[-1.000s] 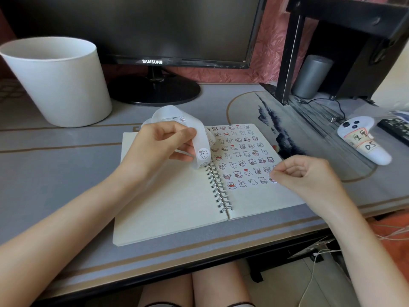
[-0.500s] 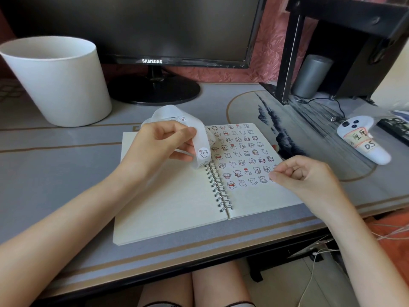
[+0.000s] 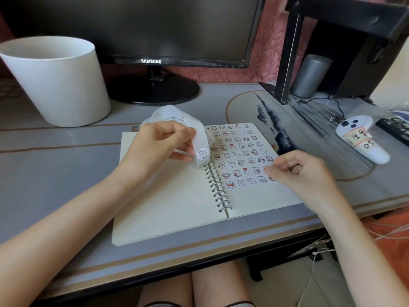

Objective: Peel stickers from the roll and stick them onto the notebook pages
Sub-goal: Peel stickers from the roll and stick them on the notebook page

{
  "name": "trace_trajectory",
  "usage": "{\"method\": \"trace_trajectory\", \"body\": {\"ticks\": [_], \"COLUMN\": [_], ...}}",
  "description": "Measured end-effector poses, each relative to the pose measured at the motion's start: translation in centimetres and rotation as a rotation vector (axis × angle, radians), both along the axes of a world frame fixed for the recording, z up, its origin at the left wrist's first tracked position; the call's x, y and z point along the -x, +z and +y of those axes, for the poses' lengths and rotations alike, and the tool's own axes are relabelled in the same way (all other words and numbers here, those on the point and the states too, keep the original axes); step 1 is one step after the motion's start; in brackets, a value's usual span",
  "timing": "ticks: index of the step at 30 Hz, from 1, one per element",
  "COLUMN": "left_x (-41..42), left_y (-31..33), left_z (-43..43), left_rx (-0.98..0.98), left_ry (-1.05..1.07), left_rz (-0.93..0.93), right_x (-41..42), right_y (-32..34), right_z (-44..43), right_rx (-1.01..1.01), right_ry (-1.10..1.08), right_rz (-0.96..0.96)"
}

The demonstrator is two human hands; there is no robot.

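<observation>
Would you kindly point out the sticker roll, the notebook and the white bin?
sticker roll [image 3: 201,140]: head view, on the hanging part of the strip.
notebook [image 3: 168,207]: head view, on the blank left page.
white bin [image 3: 62,85]: head view, on its outer wall.

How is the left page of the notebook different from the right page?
The left page is blank; the right page has rows of little cartoon stickers. The left hand holds the sticker strip over the left page; the right hand is over the right page. Both are cream and flat.
</observation>
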State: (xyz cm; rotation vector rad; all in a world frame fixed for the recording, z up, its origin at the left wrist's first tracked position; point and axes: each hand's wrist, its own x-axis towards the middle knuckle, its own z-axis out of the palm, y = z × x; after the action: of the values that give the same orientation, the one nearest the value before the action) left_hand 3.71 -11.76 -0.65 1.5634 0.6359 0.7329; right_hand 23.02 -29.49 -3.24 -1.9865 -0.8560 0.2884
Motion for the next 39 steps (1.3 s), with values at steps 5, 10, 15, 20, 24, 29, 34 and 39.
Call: {"method": "trace_trajectory", "body": {"ticks": [5,10,15,20,24,29,34,39], "left_x": [0.0,0.0,0.0,0.1,0.1,0.3,0.3,0.3], "left_y": [0.1,0.2,0.1,0.2,0.2,0.3,0.2,0.2], "left_z": [0.0,-0.1,-0.1,-0.1,-0.1,-0.1,0.0,0.1], "left_rx": [0.003,0.009,0.006,0.004,-0.008,-0.014,-0.008,-0.014], "left_ry": [0.007,0.007,0.008,0.004,-0.003,-0.010,-0.013,-0.020], "left_rz": [0.000,-0.004,-0.001,-0.008,-0.004,-0.016,-0.028,-0.050], "right_x": [-0.1,-0.1,-0.5,-0.8,-0.7,-0.1,3.3,6.4], "right_y": [0.1,0.3,0.5,0.4,0.6,1.1,2.9,3.1], "right_z": [0.0,-0.4,-1.0,-1.2,-1.2,-0.6,1.8,5.0], "right_rx": [0.012,-0.013,0.053,0.023,0.054,0.027,-0.235,-0.296], "right_ry": [-0.012,0.010,0.067,0.093,0.127,0.112,0.196,0.355], "right_rz": [-0.028,0.051,0.113,0.156,0.137,0.062,0.008,-0.001]}}
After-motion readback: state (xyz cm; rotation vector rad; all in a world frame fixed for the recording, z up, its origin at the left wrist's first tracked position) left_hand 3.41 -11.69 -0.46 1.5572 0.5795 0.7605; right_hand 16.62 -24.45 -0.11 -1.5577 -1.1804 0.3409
